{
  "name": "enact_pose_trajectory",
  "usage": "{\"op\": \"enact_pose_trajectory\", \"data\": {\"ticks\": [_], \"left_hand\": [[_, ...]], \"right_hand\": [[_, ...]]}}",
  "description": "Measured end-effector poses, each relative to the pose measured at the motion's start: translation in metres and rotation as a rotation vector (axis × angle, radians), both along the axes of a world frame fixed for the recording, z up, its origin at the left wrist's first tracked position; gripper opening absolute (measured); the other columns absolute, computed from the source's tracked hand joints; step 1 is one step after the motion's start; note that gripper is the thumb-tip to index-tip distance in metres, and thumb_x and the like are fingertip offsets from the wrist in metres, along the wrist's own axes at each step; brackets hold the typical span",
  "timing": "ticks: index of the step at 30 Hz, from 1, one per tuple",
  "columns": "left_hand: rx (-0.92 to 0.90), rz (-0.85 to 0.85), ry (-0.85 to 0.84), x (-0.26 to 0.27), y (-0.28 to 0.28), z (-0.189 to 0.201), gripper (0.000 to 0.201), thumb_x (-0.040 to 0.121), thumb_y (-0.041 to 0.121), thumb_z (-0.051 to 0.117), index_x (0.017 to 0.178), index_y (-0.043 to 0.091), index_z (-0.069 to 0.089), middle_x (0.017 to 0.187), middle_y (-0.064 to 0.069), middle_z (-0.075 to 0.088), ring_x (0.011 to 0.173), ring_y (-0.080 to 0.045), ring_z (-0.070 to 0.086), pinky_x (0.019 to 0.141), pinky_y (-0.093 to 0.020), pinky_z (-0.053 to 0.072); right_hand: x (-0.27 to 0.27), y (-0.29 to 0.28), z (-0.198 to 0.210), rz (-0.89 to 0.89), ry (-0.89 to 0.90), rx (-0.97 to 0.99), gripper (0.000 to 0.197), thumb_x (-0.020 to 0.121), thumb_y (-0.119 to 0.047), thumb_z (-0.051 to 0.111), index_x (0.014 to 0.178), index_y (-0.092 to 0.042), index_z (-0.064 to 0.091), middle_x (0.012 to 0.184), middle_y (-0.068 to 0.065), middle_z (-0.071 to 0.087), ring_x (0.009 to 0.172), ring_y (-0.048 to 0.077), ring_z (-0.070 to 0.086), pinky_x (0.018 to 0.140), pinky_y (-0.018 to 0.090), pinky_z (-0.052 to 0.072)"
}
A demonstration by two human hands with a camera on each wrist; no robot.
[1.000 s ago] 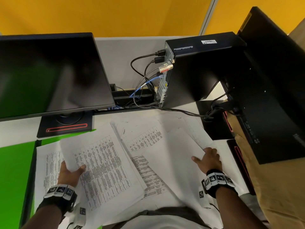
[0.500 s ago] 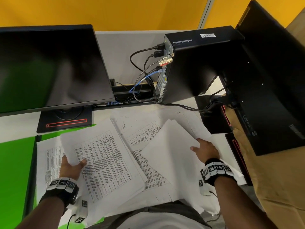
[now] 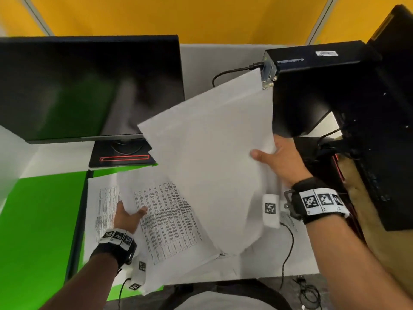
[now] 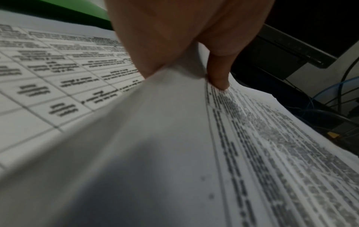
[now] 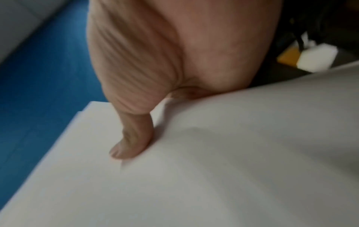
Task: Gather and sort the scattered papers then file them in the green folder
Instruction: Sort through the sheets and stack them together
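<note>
1. Holding a bundle of blank-side-up sheets by its right edge, the right hand has its thumb on top and its fingers hidden underneath, so the paper is pinched between them.
2. That bundle is lifted off the desk and tilted, its far corner up near the back of the black computer case and its near end drooping over the papers below.
3. The left hand grips the left edge of a printed sheet covered in table rows; the left wrist view shows the thumb on the printed face and the rest of the hand behind the paper's edge.
4. Under that sheet another printed page lies flat, its left edge beside the spine of the open green folder.
5. The green folder lies open on the left part of the desk, with papers overlapping its right half, and a green strip shows past their far edge.
6. More white sheets lie loose near the desk's front edge, partly under the lifted bundle.
7. A dark monitor stands behind the folder on a black base with a red outline mark.
8. A black cable runs into the back of the computer case just beside the raised corner of the bundle.
9. Both wrists wear black bands with square printed markers.
</note>
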State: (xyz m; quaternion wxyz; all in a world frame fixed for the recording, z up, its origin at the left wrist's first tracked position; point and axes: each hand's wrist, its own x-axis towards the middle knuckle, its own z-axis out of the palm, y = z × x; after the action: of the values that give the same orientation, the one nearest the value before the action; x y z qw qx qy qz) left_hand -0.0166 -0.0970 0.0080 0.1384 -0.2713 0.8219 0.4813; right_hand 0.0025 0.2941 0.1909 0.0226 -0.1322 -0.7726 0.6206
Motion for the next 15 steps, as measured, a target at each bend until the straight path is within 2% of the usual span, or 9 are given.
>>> {"op": "enact_pose_trajectory", "data": {"ticks": [2, 4, 6, 7, 8, 10, 13, 15], "left_hand": [[0.020, 0.013, 0.020, 0.001, 0.001, 0.000, 0.058, 0.075, 0.016, 0.078, 0.124, 0.007, 0.047, 0.107, -0.011, 0.061, 0.095, -0.030, 0.058, 0.085, -0.044, 0.047], [0.054, 0.053, 0.031, 0.001, 0.003, 0.001, 0.062, 0.076, 0.007, 0.076, 0.128, 0.004, 0.044, 0.108, -0.012, 0.059, 0.093, -0.027, 0.054, 0.084, -0.039, 0.044], [0.107, 0.095, 0.026, 0.002, 0.003, -0.001, 0.071, 0.075, 0.001, 0.075, 0.135, 0.004, 0.038, 0.112, -0.011, 0.055, 0.096, -0.025, 0.052, 0.086, -0.037, 0.041], [0.147, 0.123, 0.021, 0.002, 0.003, -0.002, 0.075, 0.075, 0.004, 0.076, 0.138, 0.006, 0.035, 0.117, -0.009, 0.054, 0.101, -0.025, 0.053, 0.090, -0.037, 0.041], [0.197, 0.158, 0.042, 0.001, 0.003, -0.003, 0.079, 0.074, 0.012, 0.078, 0.140, 0.010, 0.034, 0.124, -0.007, 0.054, 0.110, -0.027, 0.054, 0.096, -0.039, 0.041], [0.291, 0.217, 0.056, 0.000, 0.002, -0.002, 0.080, 0.077, 0.029, 0.075, 0.143, 0.016, 0.032, 0.139, -0.005, 0.047, 0.128, -0.030, 0.046, 0.107, -0.043, 0.035], [0.356, 0.228, 0.062, 0.000, 0.007, 0.007, 0.059, 0.094, 0.022, 0.058, 0.144, 0.013, 0.029, 0.131, 0.002, 0.042, 0.128, -0.021, 0.041, 0.102, -0.033, 0.030], [0.370, 0.194, 0.047, 0.001, 0.008, 0.005, 0.055, 0.095, 0.024, 0.056, 0.143, 0.014, 0.031, 0.133, 0.003, 0.043, 0.128, -0.021, 0.041, 0.104, -0.036, 0.031]], "right_hand": [[-0.015, -0.032, -0.033, -0.029, -0.075, -0.155, 0.036, 0.077, -0.010, 0.078, 0.111, -0.015, 0.068, 0.108, 0.004, 0.073, 0.102, 0.020, 0.069, 0.091, 0.036, 0.054], [-0.025, -0.067, -0.070, -0.029, -0.188, -0.155, 0.030, 0.078, -0.017, 0.079, 0.107, -0.019, 0.069, 0.106, 0.001, 0.074, 0.101, 0.020, 0.069, 0.094, 0.041, 0.054], [-0.026, -0.096, -0.106, 0.012, -0.303, -0.049, 0.031, 0.079, -0.025, 0.078, 0.109, -0.021, 0.069, 0.106, -0.003, 0.073, 0.100, 0.016, 0.068, 0.091, 0.033, 0.053], [-0.026, -0.108, -0.120, 0.030, -0.347, 0.012, 0.034, 0.081, -0.028, 0.077, 0.112, -0.018, 0.068, 0.109, -0.001, 0.072, 0.100, 0.016, 0.067, 0.088, 0.028, 0.051], [-0.025, -0.118, -0.132, 0.048, -0.392, 0.080, 0.037, 0.082, -0.031, 0.075, 0.114, -0.014, 0.067, 0.112, 0.002, 0.071, 0.102, 0.018, 0.066, 0.085, 0.025, 0.048], [-0.026, -0.132, -0.148, 0.061, -0.487, 0.184, 0.043, 0.087, -0.033, 0.069, 0.121, -0.009, 0.061, 0.121, 0.006, 0.066, 0.111, 0.024, 0.061, 0.087, 0.024, 0.044], [-0.033, -0.146, -0.154, 0.029, -0.523, 0.221, 0.052, 0.091, -0.018, 0.062, 0.137, -0.010, 0.040, 0.133, 0.010, 0.055, 0.121, 0.027, 0.054, 0.099, 0.029, 0.041], [-0.037, -0.151, -0.155, 0.056, -0.442, 0.264, 0.059, 0.091, -0.005, 0.056, 0.145, -0.012, 0.032, 0.141, 0.010, 0.046, 0.130, 0.025, 0.045, 0.106, 0.028, 0.034]]}}
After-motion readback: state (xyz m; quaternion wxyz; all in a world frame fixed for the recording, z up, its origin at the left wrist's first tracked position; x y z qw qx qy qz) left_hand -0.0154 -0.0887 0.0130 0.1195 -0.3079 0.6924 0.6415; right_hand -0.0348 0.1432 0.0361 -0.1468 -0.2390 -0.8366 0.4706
